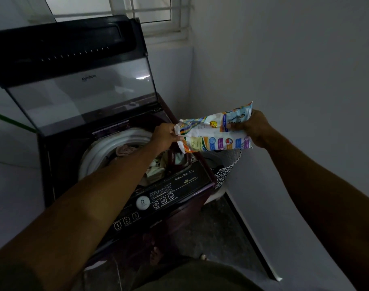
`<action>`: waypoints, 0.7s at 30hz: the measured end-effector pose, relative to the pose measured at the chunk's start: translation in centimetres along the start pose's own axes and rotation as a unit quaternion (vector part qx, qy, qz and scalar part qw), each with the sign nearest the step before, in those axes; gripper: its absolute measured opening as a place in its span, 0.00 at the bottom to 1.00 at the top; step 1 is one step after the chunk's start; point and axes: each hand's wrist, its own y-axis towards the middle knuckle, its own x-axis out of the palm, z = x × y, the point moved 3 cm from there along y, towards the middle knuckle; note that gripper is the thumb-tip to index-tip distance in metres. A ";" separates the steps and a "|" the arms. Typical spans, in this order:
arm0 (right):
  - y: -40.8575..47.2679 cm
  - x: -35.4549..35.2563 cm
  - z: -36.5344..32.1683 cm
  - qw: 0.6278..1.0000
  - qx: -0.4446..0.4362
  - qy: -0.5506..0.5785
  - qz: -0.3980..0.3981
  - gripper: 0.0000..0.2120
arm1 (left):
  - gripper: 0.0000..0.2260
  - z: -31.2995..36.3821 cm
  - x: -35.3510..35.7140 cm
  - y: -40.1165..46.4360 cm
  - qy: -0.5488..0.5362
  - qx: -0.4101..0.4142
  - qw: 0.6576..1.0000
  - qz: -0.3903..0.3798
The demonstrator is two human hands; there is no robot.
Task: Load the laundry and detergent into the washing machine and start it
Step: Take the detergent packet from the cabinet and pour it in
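Detergent pouch held sideways over the washing machine.
Soft, crinkly, likely light; left hand pinches its mouth end, right hand grips the base.

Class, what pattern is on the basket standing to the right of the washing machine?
The basket has a black-and-white wavy zigzag pattern, seen in the head view.

Control panel, front of washer: "6.5 kg" printed at upper right. Round display shows "6". Three buttons at lower left numbered "1", "2", "3". Labels under the middle buttons read "Delay", "ExpressWash", "Water Level". "ExpressWash" also appears near the "6.5 kg" mark.

Glass lid: brand script, mirrored, not legible.

Detergent packet: colour print, text too small to read.
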 end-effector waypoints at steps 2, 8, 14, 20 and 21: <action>0.2 -0.2 0.3 1.000 0.015 -0.004 -0.002 0.21 | 0.15 0.3 0.0 -0.3 -0.002 -0.001 1.000 -0.004; -0.2 0.1 0.3 1.000 0.009 0.006 -0.001 0.17 | 0.13 0.6 -0.1 -0.1 0.020 -0.012 1.000 0.005; -0.7 0.0 0.1 1.000 0.001 0.018 0.003 0.14 | 0.13 0.7 -0.2 0.1 0.019 -0.021 1.000 0.003; -0.8 -0.1 0.1 1.000 0.017 0.024 0.004 0.17 | 0.12 0.9 0.0 0.0 0.012 -0.013 1.000 -0.007; -0.7 -0.1 0.3 0.999 0.021 0.027 0.007 0.18 | 0.12 1.0 -0.1 -0.1 0.011 -0.011 1.000 -0.007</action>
